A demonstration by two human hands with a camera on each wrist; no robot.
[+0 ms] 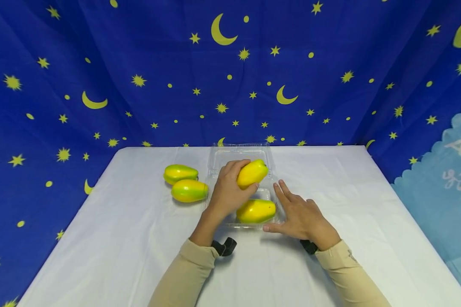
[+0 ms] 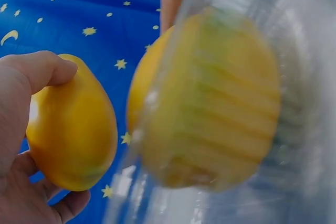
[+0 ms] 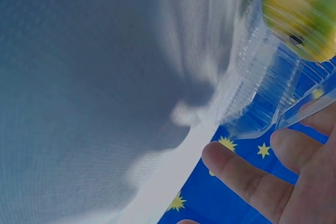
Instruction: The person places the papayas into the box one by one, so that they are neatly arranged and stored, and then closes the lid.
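Observation:
My left hand (image 1: 230, 187) grips a yellow papaya (image 1: 252, 174), lifted above a clear plastic clamshell box (image 1: 232, 225). In the left wrist view, thumb and fingers curve round this papaya (image 2: 76, 129). A second yellow papaya (image 1: 255, 211) lies in the front of the box, seen through the clear wall in both wrist views. At the box's right side, my right hand (image 1: 301, 215) is spread, its fairly straight fingers (image 3: 247, 182) right at the rim and its thumb by the front corner.
Two yellow-green papayas, one farther back (image 1: 179, 174) and one nearer (image 1: 189, 190), lie left of the box on the white tablecloth (image 1: 138, 256). The box's lid (image 1: 238, 157) is folded back toward the table's far edge. A blue star-patterned curtain (image 1: 169, 51) hangs behind.

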